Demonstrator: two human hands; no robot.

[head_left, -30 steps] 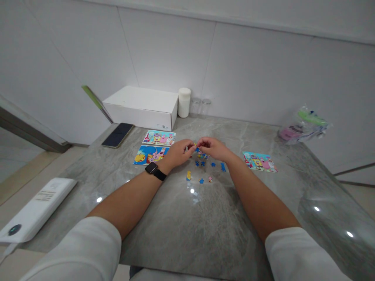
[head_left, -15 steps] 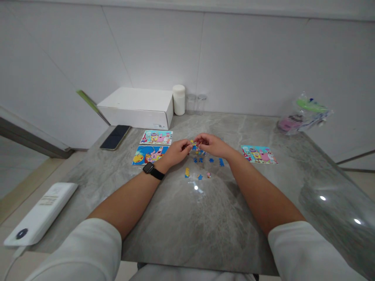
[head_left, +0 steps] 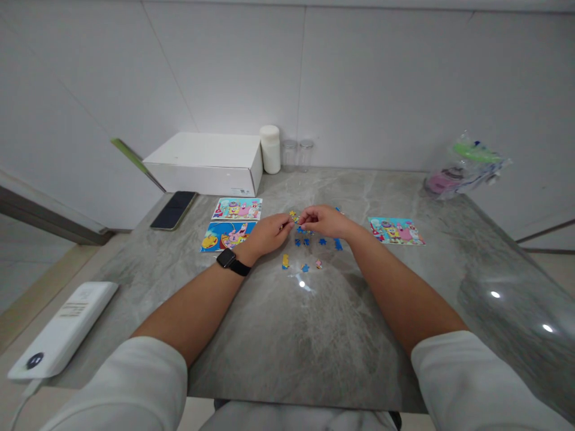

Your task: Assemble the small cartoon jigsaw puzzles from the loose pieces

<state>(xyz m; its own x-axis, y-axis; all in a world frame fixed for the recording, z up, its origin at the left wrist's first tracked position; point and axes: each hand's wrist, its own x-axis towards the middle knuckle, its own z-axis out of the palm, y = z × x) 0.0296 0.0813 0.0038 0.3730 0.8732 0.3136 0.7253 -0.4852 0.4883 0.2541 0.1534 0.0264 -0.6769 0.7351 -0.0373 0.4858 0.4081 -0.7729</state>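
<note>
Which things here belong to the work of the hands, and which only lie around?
In use:
left hand
right hand
puzzle pieces
cartoon pictures

Lying about:
phone
white box
white jar
plastic bag
white device

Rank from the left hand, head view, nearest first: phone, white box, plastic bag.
From the left hand:
1. Phone, to its left near the table edge.
2. White box, beyond it at the wall, left.
3. Plastic bag, far right corner.
</note>
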